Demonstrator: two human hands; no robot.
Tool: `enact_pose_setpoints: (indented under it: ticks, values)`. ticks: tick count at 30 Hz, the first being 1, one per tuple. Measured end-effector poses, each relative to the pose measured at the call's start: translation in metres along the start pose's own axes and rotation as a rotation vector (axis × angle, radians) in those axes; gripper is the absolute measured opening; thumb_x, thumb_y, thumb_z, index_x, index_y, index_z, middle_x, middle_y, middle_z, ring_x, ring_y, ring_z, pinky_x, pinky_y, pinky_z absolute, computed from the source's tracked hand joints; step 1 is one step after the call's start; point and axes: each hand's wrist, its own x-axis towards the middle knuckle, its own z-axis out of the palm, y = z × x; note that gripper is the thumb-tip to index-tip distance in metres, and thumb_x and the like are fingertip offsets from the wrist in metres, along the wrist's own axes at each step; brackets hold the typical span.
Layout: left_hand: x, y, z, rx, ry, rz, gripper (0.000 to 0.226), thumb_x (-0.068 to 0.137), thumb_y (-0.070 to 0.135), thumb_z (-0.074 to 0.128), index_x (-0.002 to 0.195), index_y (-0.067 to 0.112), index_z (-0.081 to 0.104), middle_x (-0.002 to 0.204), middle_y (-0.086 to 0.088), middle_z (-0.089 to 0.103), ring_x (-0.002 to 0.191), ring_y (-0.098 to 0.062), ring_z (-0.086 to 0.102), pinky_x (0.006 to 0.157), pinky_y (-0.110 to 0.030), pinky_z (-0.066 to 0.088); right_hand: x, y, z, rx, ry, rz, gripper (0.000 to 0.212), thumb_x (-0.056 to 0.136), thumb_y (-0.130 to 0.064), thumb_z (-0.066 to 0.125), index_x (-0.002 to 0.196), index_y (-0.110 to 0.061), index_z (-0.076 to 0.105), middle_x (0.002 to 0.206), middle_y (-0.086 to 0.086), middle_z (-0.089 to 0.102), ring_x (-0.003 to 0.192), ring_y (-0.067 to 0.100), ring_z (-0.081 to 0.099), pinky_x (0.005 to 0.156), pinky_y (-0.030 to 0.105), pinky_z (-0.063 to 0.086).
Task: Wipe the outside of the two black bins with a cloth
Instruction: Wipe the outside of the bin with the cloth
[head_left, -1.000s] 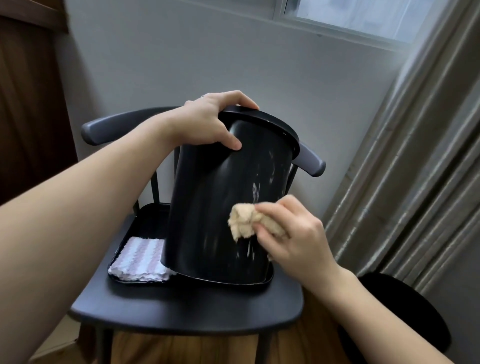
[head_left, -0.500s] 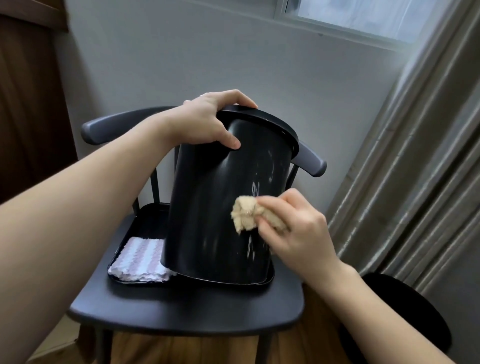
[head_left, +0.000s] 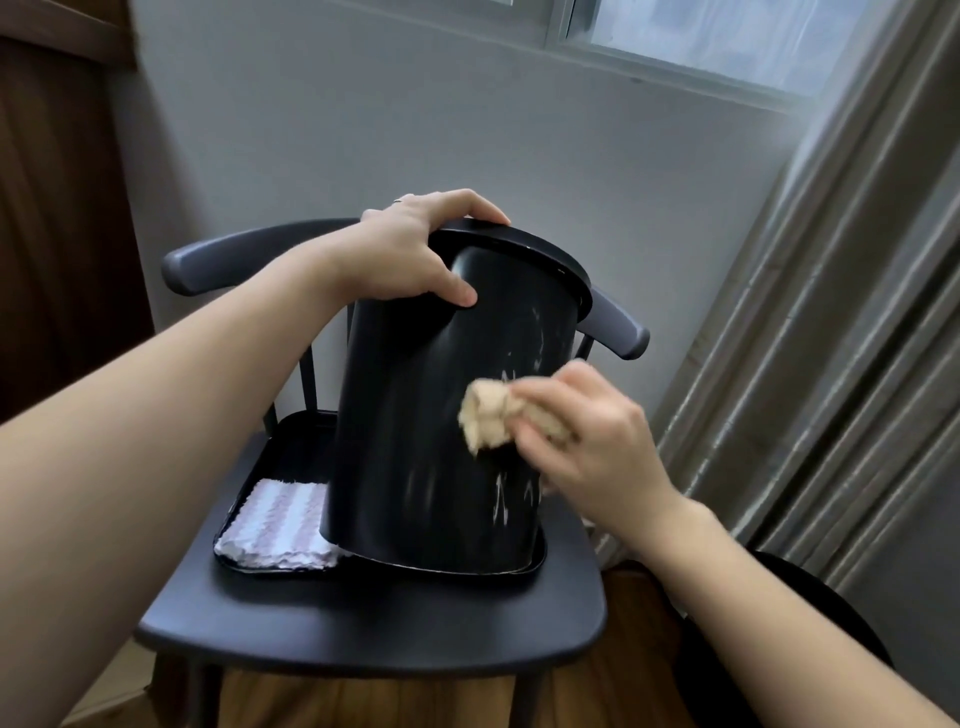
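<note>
— Left side, placement and reason?
— Striped cloth (head_left: 280, 519) lying flat in black tray (head_left: 244, 545), at about 8 o'clock from the bin; probably a spare, kept within reach. Tray sitting on seat of dark chair (head_left: 363, 629), raising the work to arm height. Left hand (head_left: 415, 254) clamped over the rim at 11 o'clock of the black bin (head_left: 431, 441), thumb pressed on the outer wall, fingers curled over the top edge. Bin tipped toward the wearer, its base in the tray; judged a brace, so the wall takes rubbing pressure without sliding.
— Right side?
— Right hand (head_left: 597, 447) pinching a wadded beige cloth (head_left: 485, 415) and pressing it to the wall at 3 o'clock of centre. Pale streaks above and below the wad, so wiping judged unfinished. Second dark round shape (head_left: 810, 623) on the floor at 4 o'clock, perhaps the other bin; cannot tell.
— Change against the earlier frames?
— Wad slightly higher on the wall than a second ago. Left grip unchanged. Bin tilt about the same.
</note>
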Motion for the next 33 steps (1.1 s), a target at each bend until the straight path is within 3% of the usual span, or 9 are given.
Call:
enact_pose_setpoints:
  ticks: [4,9,12,16,19,22,24,27,33]
  values:
    - [0.000,0.003,0.001,0.018,0.010,0.007,0.067,0.061,0.037,0.078,0.117,0.065,0.054,0.134,0.012,0.055,0.132,-0.032,0.045,0.112,-0.051,0.041,0.048,0.012,-0.007,-0.040,0.125,0.164,0.021,0.089,-0.023,0.071,0.109,-0.019,0.073,0.090,0.004,0.060,0.082,0.019,0.059,0.075,0.032,0.046]
    - [0.001,0.000,0.002,0.097,0.050,0.033,0.066,0.077,0.022,0.083,0.124,0.058,0.053,0.109,0.031,0.045,0.133,-0.020,0.038,0.117,-0.045,0.032,0.078,0.020,-0.009,-0.064,0.198,0.228,0.019,0.090,-0.031,0.068,0.108,-0.023,0.070,0.091,0.002,0.062,0.082,0.016,0.057,0.074,0.029,0.042]
    - [0.002,0.004,0.000,0.071,0.022,0.014,0.065,0.075,0.017,0.082,0.123,0.051,0.053,0.122,0.011,0.052,0.130,-0.028,0.044,0.112,-0.046,0.041,0.075,0.019,-0.010,-0.041,0.183,0.220,0.019,0.090,-0.031,0.069,0.107,-0.023,0.071,0.090,0.001,0.062,0.081,0.014,0.056,0.073,0.027,0.040]
    - [0.002,0.022,0.009,0.157,0.073,0.047,0.071,0.075,0.013,0.075,0.133,0.045,0.049,0.108,0.019,0.047,0.118,-0.016,0.035,0.102,-0.028,0.026,0.070,0.017,-0.012,-0.008,0.176,0.252,0.019,0.090,-0.029,0.070,0.108,-0.022,0.069,0.095,0.001,0.065,0.088,0.017,0.060,0.081,0.037,0.049]
    - [0.000,0.025,0.011,0.206,0.069,0.095,0.073,0.074,0.023,0.084,0.135,0.048,0.052,0.122,0.019,0.053,0.117,-0.007,0.030,0.108,-0.032,0.021,0.066,0.015,-0.013,0.001,0.175,0.275,0.020,0.091,-0.032,0.069,0.108,-0.020,0.068,0.096,0.002,0.068,0.089,0.021,0.062,0.081,0.045,0.050]
    - [0.000,0.021,0.008,0.149,0.066,0.101,0.072,0.073,0.021,0.087,0.130,0.053,0.056,0.111,0.027,0.053,0.111,0.001,0.028,0.106,-0.030,0.021,0.064,0.014,-0.013,0.014,0.178,0.277,0.020,0.091,-0.033,0.070,0.108,-0.021,0.070,0.094,0.002,0.069,0.088,0.021,0.063,0.080,0.044,0.050]
    - [0.001,0.018,0.007,0.114,0.073,0.100,0.074,0.072,0.019,0.088,0.127,0.056,0.057,0.110,0.031,0.053,0.120,-0.001,0.033,0.111,-0.030,0.023,0.065,0.013,-0.013,0.030,0.193,0.277,0.019,0.091,-0.031,0.071,0.108,-0.023,0.071,0.095,0.001,0.069,0.089,0.019,0.063,0.082,0.043,0.050]
    - [0.004,0.016,0.006,0.074,0.027,0.094,0.076,0.071,0.015,0.089,0.128,0.055,0.058,0.131,0.021,0.058,0.137,-0.013,0.043,0.121,-0.042,0.027,0.069,0.013,-0.012,0.031,0.211,0.273,0.017,0.092,-0.030,0.070,0.107,-0.023,0.072,0.095,0.001,0.068,0.088,0.016,0.062,0.082,0.038,0.049]
    - [0.005,0.016,0.004,0.085,-0.037,0.054,0.074,0.065,0.033,0.082,0.124,0.069,0.052,0.138,0.016,0.053,0.136,-0.026,0.042,0.118,-0.045,0.034,0.052,0.013,-0.007,0.032,0.175,0.158,0.017,0.093,-0.019,0.066,0.108,-0.015,0.072,0.098,0.000,0.064,0.091,0.014,0.061,0.082,0.021,0.046]
